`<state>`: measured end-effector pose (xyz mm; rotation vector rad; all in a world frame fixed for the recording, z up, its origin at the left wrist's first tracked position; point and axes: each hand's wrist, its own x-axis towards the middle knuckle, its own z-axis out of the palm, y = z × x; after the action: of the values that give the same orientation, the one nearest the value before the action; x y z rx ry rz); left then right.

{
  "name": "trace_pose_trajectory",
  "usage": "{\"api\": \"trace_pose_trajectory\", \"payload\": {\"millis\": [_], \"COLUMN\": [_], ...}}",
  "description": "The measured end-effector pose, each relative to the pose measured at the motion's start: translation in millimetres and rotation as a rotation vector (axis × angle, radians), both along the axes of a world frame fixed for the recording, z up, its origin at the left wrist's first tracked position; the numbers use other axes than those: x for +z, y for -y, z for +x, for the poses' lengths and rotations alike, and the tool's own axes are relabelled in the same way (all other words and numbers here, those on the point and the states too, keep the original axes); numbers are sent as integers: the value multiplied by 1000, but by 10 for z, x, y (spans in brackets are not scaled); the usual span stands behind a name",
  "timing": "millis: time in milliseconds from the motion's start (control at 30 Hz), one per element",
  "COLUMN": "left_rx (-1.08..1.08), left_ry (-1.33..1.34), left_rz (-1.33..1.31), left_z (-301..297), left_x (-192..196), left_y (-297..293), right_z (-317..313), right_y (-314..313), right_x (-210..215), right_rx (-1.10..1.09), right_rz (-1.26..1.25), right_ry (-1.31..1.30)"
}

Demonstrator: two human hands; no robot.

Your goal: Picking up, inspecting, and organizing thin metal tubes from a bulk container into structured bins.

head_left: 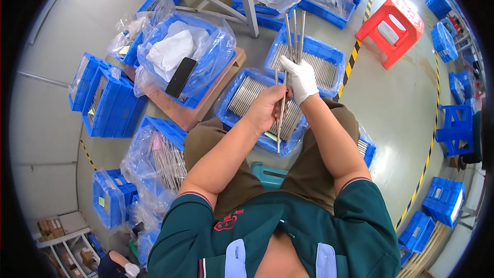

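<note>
My right hand (pixel 301 78), in a white glove, is closed around several slim metal rods (pixel 295 33) whose far ends fan out above it. Just left of it, my bare left hand (pixel 266 107) grips thin metal rods too; one rod end sticks out below toward me. The hands are close together, and the fingers hide where the rods overlap. Beneath them is a plastic-lined blue crate (pixel 222 107) with many rods (pixel 246 96) lying side by side. Beyond my right hand, a second blue crate (pixel 339 74) holds more rods in a row.
On the left, a plastic-lined crate on a wooden pallet (pixel 188 116) bears a black phone (pixel 181 77). Bagged rods (pixel 167 162) lie near my left knee. A red stool (pixel 393 28) stands far right beyond striped floor tape (pixel 355 54). A table leg (pixel 247 2) rises ahead. Another person's gloved hand (pixel 131 270) shows lower left.
</note>
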<state>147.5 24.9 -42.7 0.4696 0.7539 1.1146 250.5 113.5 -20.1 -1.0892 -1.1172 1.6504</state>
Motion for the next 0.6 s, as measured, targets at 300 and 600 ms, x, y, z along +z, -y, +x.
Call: {"api": "trace_pose_trajectory", "payload": {"millis": [300, 600], "left_rx": [-133, -240], "left_ry": [259, 58], "left_rz": [-60, 55], "left_z": [160, -185], "left_x": [120, 120], "left_y": [131, 186], "right_z": [31, 474], "right_y": [-163, -683], "right_x": [-26, 72], "right_rx": [-168, -256], "right_rz": [-178, -160], "right_ry": [-352, -247]}}
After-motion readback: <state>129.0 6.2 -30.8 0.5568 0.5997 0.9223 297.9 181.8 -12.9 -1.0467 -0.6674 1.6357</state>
